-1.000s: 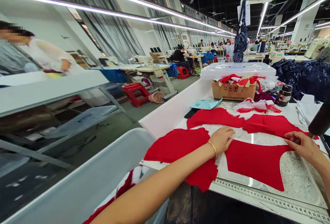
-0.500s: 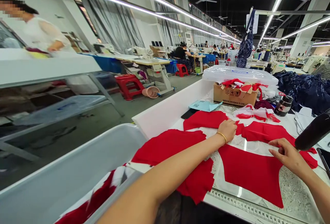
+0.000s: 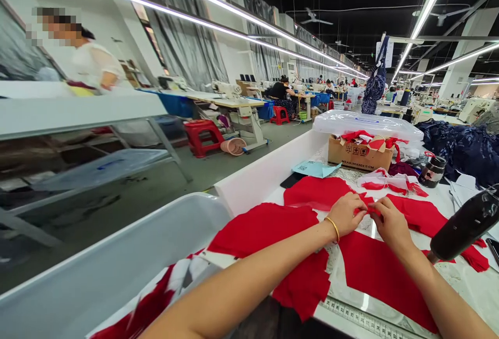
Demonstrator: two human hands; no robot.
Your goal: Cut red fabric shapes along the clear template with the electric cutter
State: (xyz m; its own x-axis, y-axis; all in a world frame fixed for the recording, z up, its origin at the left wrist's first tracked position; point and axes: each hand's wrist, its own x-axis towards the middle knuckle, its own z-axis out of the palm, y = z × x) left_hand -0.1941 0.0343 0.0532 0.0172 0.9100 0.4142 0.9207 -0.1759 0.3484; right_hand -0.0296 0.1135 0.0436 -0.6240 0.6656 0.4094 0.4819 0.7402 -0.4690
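Observation:
My left hand [image 3: 346, 214], with a gold bangle at the wrist, pinches the edge of a red fabric piece [image 3: 317, 192] over the worktable. Close beside it, my right hand [image 3: 392, 224] is closed on the same cloth, fingertips almost touching the left ones. What lies exactly between the fingers is partly hidden. Below my hands a red fabric panel [image 3: 380, 269] lies flat, my right forearm covering part of it. Another red panel [image 3: 265, 227] spreads to the left, partly under my left arm. Further red cloth [image 3: 419, 214] lies behind my right hand.
A cardboard box [image 3: 360, 154] of red scraps stands at the back, near a dark jar [image 3: 432, 172]. A black rounded object [image 3: 465, 224] juts in at right. A grey bin [image 3: 187, 219] adjoins the table's left. A measuring tape [image 3: 358, 321] runs along the front edge. Another person [image 3: 95, 63] is far left.
My right hand has moved left and up from beside the flat panel to meet my left hand, and its fingers have closed on the red cloth. The view has shifted slightly.

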